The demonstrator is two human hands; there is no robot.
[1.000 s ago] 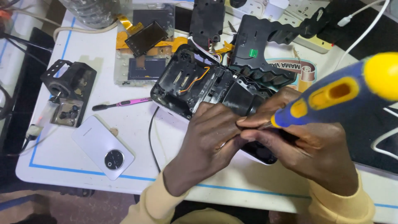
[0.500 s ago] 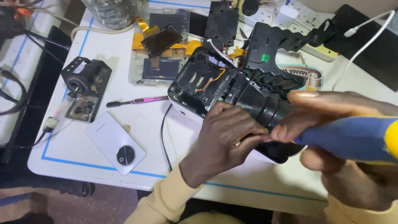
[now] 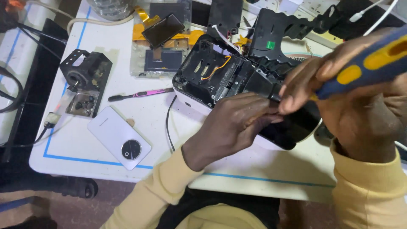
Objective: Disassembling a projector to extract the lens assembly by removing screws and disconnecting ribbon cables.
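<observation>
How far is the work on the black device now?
Done: the device lies open, its inner frame and an orange wire bared; a black cover and a small screen lie apart on the table. In hand: the left hand steadies the device, the right hand holds a blue and yellow screwdriver to it. Left: the parts are still not joined.

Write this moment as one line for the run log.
left hand: steadies opened black device | right hand: grips blue-yellow screwdriver over it | nearby: white phone, pink brush
</observation>
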